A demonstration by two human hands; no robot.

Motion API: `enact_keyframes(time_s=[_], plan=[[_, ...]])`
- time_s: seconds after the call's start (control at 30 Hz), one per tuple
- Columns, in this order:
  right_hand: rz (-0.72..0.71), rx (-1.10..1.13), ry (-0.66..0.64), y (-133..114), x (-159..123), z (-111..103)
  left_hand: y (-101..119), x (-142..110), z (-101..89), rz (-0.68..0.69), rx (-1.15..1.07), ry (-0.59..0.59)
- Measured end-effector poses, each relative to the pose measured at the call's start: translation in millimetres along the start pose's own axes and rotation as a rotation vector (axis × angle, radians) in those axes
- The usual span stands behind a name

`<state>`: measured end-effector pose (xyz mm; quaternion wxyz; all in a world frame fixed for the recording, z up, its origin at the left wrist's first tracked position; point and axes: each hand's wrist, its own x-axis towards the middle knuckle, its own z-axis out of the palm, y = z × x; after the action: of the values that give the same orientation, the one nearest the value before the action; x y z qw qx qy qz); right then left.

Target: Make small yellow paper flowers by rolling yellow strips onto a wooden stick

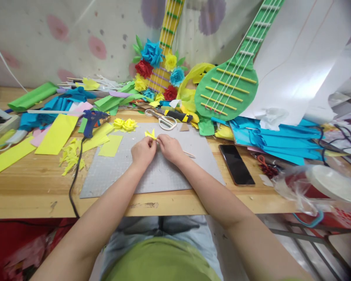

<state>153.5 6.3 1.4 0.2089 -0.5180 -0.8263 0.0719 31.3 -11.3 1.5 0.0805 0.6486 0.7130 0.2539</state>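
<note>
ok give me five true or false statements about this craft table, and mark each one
1. The fingers of the left hand and right hand meet at a small yellow paper piece. True.
2. The phone lies on the gray mat. False: it lies on the wooden table, to the right of the mat.
3. The glue gun is blue. True.
4. The right hand grips the scissors. False: they lie beyond the hands, untouched.
5. The green instrument has blue strips across its round body. False: those strips are yellow.
</note>
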Motion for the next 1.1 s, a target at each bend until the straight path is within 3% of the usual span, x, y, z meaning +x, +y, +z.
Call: enact_keyframes(time_s=[0.3, 0.4, 0.47, 0.53, 0.77, 0.93, 1.1], plan=[[0.027, -0.056, -0.005, 2.6, -1.1, 0.1, -1.5, 1.8, -4.7, -0.035, -0.122, -0.036], [0.005, -0.108, -0.011, 7.0, -3.0, -3.2, -9.8, 6.4, -12.6, -0.045, -0.155, 0.023], [-0.038, -0.127, -0.018, 9.9, -4.2, -5.5, -16.6, 9.8, -16.6, 0.040, -0.138, 0.125], [-0.074, -0.131, -0.024, 11.9, -5.0, -7.0, -22.1, 12.3, -17.6, 0.163, -0.148, 0.152], [-0.165, -0.077, -0.030, 16.9, -6.7, -3.7, -27.9, 15.7, -6.7, 0.437, -0.187, 0.124], [-0.191, -0.033, -0.047, 19.3, -6.4, -1.0, -31.4, 16.5, -5.2, 0.527, -0.147, 0.122], [-0.130, -0.049, -0.038, 14.9, -7.6, -4.5, -30.9, 19.5, -0.6, 0.560, -0.082, 0.128]])
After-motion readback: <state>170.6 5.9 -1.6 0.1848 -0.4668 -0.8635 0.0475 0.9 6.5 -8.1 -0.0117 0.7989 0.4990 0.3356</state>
